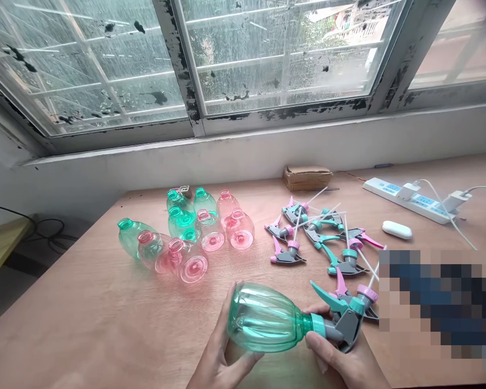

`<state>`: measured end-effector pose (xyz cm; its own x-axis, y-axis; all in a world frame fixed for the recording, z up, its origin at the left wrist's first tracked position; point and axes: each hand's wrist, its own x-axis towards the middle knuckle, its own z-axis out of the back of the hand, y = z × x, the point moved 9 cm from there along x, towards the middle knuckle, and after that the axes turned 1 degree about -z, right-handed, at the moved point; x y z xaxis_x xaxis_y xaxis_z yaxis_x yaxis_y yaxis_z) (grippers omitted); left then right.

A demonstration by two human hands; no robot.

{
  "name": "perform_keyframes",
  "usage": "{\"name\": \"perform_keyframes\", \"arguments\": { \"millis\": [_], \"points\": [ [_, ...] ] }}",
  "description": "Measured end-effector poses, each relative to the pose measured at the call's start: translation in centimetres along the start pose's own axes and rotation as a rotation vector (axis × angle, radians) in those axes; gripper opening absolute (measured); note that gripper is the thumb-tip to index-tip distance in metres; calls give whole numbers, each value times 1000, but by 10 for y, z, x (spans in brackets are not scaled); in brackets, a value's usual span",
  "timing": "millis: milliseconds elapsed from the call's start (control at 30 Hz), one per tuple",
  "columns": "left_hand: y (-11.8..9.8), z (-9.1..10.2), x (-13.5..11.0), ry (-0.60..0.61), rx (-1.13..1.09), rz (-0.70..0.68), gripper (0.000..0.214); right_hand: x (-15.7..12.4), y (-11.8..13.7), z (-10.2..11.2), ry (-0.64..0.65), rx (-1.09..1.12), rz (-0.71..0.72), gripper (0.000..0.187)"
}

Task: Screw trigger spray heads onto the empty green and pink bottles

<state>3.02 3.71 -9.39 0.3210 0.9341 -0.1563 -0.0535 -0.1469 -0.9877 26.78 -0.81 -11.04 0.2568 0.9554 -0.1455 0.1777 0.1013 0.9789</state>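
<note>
A clear green spray bottle (263, 319) lies sideways just above the wooden table (85, 308), held in both my hands. My left hand (222, 354) cups the bottle's rounded body from below, fingers wrapped round it. My right hand (344, 356) grips the grey and teal trigger sprayer head (342, 319) fitted at the bottle's neck.
Several empty green and pink bottles (186, 232) lie clustered at centre left. Several loose sprayer heads with tubes (319, 235) are scattered to the right. A cardboard box (308, 177), a white power strip (413, 199) with cables, and a small white object (397, 229) lie behind. A blurred patch covers the right edge.
</note>
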Motion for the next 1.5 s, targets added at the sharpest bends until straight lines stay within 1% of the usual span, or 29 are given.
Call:
{"name": "perform_keyframes", "arguments": {
  "millis": [133, 233, 300, 400, 500, 633, 800, 1000, 1133, 1200, 1300, 1333, 1500],
  "points": [
    [-1, -2, -1, 30, -19, 4, 105, -1, 0, -1, 1, -5, -4, 49],
    [-1, -1, -2, 62, -66, 18, 101, -1, 2, 0, -5, -17, 13, 47],
    [-1, 1, -1, 48, -56, 25, 97, 0, 1, 0, -3, -18, 6, 47],
    [-3, 1, 0, 11, -8, 11, 101, 1, 0, 0, 1, 29, -7, 48],
    [-8, -2, 1, 3, 0, 3, 99, 2, -1, -1, -6, 98, -12, 50],
    [-15, -6, -1, 47, -44, 11, 110, 1, 0, -4, -1, 122, -23, 51],
    [-20, -3, 2, 35, -13, 5, 92, 1, 1, -4, 6, 115, -31, 50],
    [-14, -5, 0, 43, 14, 3, 89, 3, 2, -3, 8, 138, 12, 47],
    [-16, -6, -2, 77, -9, -16, 102, 2, 2, -5, 3, 142, 0, 48],
    [-19, -7, -2, 101, -41, -27, 101, 1, 1, -5, 8, 128, -15, 48],
    [-17, -6, -1, 89, -25, -5, 89, 2, 1, -5, 17, 114, -11, 48],
    [-16, -6, -2, 81, -10, 2, 88, 2, 2, -4, 16, 115, -5, 47],
    [-9, -3, -3, 53, 48, -5, 95, 6, 3, -2, 1, 155, 20, 44]
  ]
}}
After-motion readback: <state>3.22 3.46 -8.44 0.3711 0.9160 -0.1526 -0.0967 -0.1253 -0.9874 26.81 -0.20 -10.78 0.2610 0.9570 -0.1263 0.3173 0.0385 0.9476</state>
